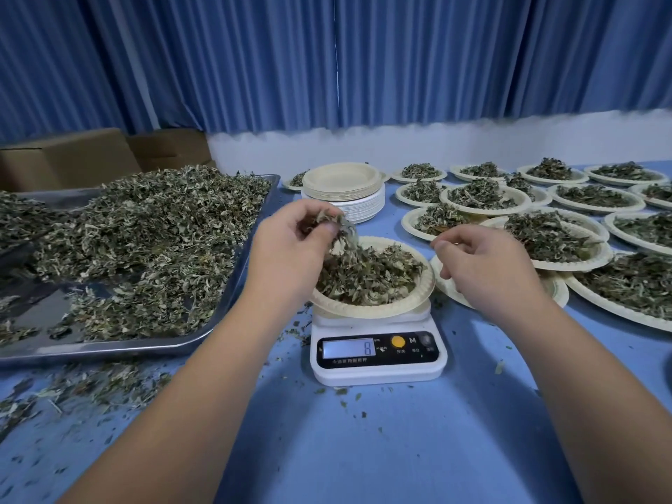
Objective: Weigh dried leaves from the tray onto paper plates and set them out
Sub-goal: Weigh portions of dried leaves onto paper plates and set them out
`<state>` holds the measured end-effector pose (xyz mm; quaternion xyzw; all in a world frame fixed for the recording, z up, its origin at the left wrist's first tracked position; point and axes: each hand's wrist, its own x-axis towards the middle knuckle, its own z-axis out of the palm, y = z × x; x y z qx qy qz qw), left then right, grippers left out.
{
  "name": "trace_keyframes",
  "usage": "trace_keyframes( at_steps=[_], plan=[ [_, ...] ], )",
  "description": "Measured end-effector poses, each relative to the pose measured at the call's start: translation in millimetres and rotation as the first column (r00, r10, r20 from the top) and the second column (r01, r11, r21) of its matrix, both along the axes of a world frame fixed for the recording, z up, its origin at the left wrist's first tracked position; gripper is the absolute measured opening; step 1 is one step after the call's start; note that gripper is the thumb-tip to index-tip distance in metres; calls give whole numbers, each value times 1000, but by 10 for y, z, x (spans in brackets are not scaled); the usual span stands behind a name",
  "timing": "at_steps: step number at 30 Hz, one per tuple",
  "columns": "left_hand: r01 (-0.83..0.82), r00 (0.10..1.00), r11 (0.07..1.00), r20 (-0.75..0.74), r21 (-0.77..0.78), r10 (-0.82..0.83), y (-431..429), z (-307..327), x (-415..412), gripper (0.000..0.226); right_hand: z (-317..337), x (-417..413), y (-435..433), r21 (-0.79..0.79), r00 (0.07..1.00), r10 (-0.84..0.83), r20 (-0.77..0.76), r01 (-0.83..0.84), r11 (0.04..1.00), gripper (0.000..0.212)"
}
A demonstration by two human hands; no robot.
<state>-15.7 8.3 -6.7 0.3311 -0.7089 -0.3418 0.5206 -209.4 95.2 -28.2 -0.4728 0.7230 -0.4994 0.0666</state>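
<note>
Here scale (378, 352) reads 8, M by button (398, 341); left hand (291, 245) pinches leaves (338, 223).

- Before us, the scale (378, 354) stands on the table (363, 449), and a paper plate (374, 311) heaped with leaves sits on it.
- Left of the scale lies the tray (109, 349) of dried leaves (145, 231), with boxes (69, 158) behind it.
- Behind the scale stands a stack of plates (343, 198).
- To the right, filled plates (582, 264) spread out, some overlapping.
- Our left hand (287, 249) and right hand (487, 267) hover at either side of the paper plate.
</note>
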Motion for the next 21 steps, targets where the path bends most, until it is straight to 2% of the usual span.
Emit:
trace_keyframes(
  at_steps=[5,9,14,16,19,21],
  plan=[
    [-46,979,998,-195,51,55,-131,38,198,29,-9,0,-10,5,1000,-7,5,7,1000,17],
    [-182,952,983,-244,25,182,-297,65,448,29,-24,-1,-16,13,1000,-7,-1,7,1000,18],
    [-340,881,934,-311,110,357,-492,72,776,27,-36,-7,-20,19,1000,-2,10,2,1000,20],
    [-451,850,885,-246,119,466,-578,49,910,23,-36,-5,-17,21,1000,0,16,-1,1000,20],
    [-605,797,794,52,62,602,-678,-27,1050,22,-38,0,-16,25,1000,0,8,0,1000,20],
    [-600,780,798,261,52,569,-698,-85,1055,31,-38,6,-16,37,1000,0,-1,0,999,21]
  ],
)
